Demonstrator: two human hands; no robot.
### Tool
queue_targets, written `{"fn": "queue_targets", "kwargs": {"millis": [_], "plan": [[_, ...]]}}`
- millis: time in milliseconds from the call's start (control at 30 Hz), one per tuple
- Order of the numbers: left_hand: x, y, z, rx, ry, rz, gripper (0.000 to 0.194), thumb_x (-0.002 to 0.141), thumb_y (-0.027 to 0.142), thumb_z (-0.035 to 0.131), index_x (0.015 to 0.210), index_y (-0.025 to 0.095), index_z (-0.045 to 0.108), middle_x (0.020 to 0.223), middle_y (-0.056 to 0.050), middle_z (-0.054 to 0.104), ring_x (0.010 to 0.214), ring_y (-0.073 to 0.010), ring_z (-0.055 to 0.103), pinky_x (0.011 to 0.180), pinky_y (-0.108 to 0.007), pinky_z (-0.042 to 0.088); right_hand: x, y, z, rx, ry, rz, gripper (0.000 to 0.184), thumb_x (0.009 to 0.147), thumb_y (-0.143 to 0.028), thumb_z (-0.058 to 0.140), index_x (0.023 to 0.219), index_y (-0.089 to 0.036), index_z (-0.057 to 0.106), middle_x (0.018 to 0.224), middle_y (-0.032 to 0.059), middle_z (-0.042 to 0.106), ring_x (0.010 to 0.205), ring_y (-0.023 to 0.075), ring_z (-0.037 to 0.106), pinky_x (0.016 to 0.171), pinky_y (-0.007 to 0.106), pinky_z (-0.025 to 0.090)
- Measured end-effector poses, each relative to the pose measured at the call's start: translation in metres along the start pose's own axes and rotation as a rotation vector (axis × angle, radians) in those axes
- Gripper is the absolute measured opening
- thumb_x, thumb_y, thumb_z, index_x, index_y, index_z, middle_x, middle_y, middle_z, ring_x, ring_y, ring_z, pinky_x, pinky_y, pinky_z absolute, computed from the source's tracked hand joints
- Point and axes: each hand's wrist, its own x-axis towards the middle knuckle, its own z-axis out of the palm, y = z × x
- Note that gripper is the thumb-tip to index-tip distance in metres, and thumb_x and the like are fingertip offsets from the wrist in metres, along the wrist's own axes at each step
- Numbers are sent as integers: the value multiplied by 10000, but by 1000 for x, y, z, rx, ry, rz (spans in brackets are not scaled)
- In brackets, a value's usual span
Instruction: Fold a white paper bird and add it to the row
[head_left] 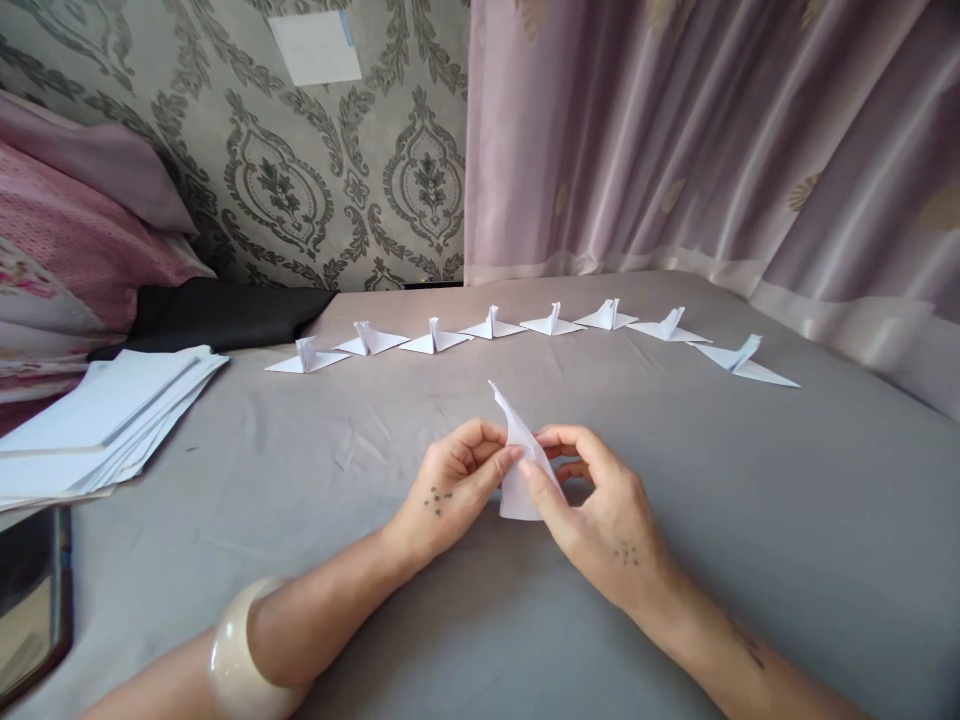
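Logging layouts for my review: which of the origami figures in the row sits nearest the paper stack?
The leftmost origami figure, at the row's left end. The other seven figures all stand farther right, away from the paper stack.

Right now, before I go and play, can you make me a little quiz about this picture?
1. How many folded paper shapes stand in the curved row?
2. True or false: a cream bangle circles the left forearm.
3. What do the left hand and right hand hold together?

Key: 1, eight; 2, true; 3, a piece of white paper.
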Motion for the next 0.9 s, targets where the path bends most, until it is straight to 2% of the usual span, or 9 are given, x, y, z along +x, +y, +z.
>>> {"fn": "queue_targets", "kwargs": {"millis": [67, 167, 267, 333, 433, 633, 767, 833, 900], "plan": [[2, 2, -1, 41, 54, 11, 259, 825, 407, 676, 818, 160, 598, 684, 2, 649, 631, -117, 595, 596, -226, 468, 3, -2, -4, 18, 62, 3, 183, 848, -401, 586, 906, -231, 617, 891, 51, 689, 761, 200, 645, 705, 343, 533], [6, 8, -6, 103, 188, 39, 269, 814, 419, 672, 785, 159, 613, 645, 21, 598, 578, -93, 530, 555, -210, 444, 12, 5, -14, 45, 124, 57, 224, 853, -425, 577, 809, -219, 652, 827, 58, 703, 771, 216, 654, 719, 350, 527], [13, 12, -16, 150, 335, 55, 263, 793, 415, 678, 796, 158, 621, 665, 19, 597, 576, -90, 508, 530, -198, 421, 25, 23, -20, 159, 121, 205, 307, 807, -482, 634, 935, -210, 694, 934, 71, 727, 867, 235, 667, 789, 377, 522], [17, 11, -24, 204, 403, 36, 265, 774, 411, 685, 803, 155, 624, 668, 18, 598, 569, -92, 501, 509, -195, 398, 33, 38, -19, 273, 63, 277, 382, 798, -479, 647, 1057, -200, 668, 1009, 78, 724, 937, 230, 667, 847, 383, 512], [22, 6, -35, 290, 450, -42, 263, 769, 405, 661, 836, 155, 614, 681, 12, 618, 555, -100, 507, 492, -199, 379, 39, 54, -14, 289, -5, 298, 437, 782, -410, 665, 1161, -207, 584, 973, 56, 721, 850, 191, 674, 776, 348, 520], [22, 5, -48, 681, 416, -87, 405, 813, 282, 529, 1212, 217, 519, 668, 40, 602, 551, -125, 507, 521, -225, 370, 37, 54, -11, 32, -110, 195, 214, 844, -377, 558, 952, -238, 680, 865, 22, 708, 720, 172, 619, 663, 327, 484], [21, 6, -53, 963, 358, -96, 395, 830, 203, 424, 1205, 218, 545, 653, 22, 559, 578, -157, 519, 573, -273, 405, 36, 51, -10, -135, -158, 45, 230, 890, -291, 477, 978, -263, 688, 944, 12, 708, 839, 188, 623, 775, 352, 486], [22, 3, -55, 1095, 354, -6, 375, 833, 192, 431, 1183, 194, 564, 767, -33, 581, 682, -192, 557, 632, -317, 437, 38, 52, -9, -187, -184, -45, 245, 889, -236, 459, 994, -265, 680, 1027, 12, 696, 962, 199, 603, 843, 357, 475], [21, -1, -55, 1247, 401, 203, 354, 833, 188, 464, 1169, 176, 576, 953, -104, 575, 853, -245, 561, 735, -388, 453, 39, 53, -7, -230, -208, -93, 263, 884, -210, 456, 1027, -264, 670, 1070, 16, 683, 1020, 206, 577, 870, 363, 472]]}}
